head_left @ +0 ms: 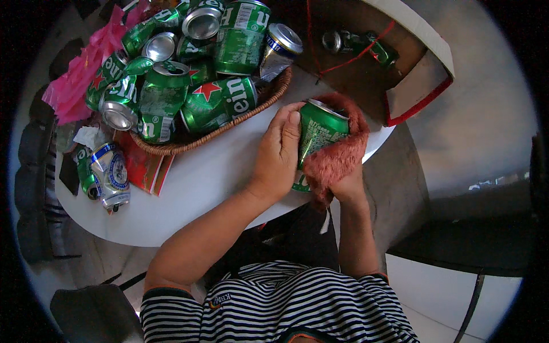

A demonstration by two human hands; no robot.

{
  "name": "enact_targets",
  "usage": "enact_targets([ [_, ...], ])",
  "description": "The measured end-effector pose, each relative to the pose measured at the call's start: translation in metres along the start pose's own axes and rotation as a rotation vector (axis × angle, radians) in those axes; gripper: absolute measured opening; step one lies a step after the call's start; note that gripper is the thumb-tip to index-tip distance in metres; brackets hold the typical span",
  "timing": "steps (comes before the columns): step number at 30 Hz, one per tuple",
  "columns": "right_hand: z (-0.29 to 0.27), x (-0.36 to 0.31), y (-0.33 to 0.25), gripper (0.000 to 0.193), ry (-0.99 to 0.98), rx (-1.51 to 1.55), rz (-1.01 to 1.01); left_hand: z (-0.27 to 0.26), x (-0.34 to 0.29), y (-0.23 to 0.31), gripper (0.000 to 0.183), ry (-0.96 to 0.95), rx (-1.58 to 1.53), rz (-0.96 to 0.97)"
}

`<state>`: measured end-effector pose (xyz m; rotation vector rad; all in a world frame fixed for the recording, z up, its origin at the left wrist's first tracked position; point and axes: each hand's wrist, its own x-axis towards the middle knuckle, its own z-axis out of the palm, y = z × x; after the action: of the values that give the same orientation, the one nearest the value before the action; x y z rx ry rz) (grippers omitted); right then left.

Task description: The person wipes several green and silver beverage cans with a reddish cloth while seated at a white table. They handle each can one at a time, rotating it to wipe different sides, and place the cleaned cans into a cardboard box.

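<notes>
My left hand (278, 153) wraps its fingers around a green drink can (318, 130) held over the near edge of the white round table (200, 177). My right hand (349, 183) is mostly hidden under a fuzzy rust-red cloth (337, 160) that it presses against the can's right side and bottom. The can's silver top points up and away from me.
A wicker basket (229, 123) heaped with several dented green cans sits at the back left. A blue-white can (113, 171) and a green can lie beside a red packet at the left. A pink plastic bag (74, 80) hangs off the far left. A box (400, 63) with cans stands at the back right.
</notes>
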<state>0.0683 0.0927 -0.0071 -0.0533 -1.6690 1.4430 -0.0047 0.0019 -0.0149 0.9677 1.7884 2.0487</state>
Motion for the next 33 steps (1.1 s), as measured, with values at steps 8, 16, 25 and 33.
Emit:
enact_targets([
  [8, -0.019, -0.018, 0.018, 0.041, 0.222, -0.009, 0.358, 0.001, -0.007, 0.008, 0.044, -0.117, 0.049, -0.018],
  [16, -0.012, -0.003, -0.003, 0.077, -0.143, -0.111, 0.068, -0.001, 0.0, 0.014, 0.053, -0.088, -0.102, -0.065],
  [25, -0.006, -0.003, -0.004, 0.064, 0.144, 0.064, 0.341, -0.002, -0.002, 0.01, 0.054, -0.099, 0.046, -0.009],
  [33, -0.017, -0.004, -0.005, 0.097, -0.194, -0.137, 0.231, -0.005, 0.004, 0.012, 0.053, -0.098, -0.076, -0.086],
])
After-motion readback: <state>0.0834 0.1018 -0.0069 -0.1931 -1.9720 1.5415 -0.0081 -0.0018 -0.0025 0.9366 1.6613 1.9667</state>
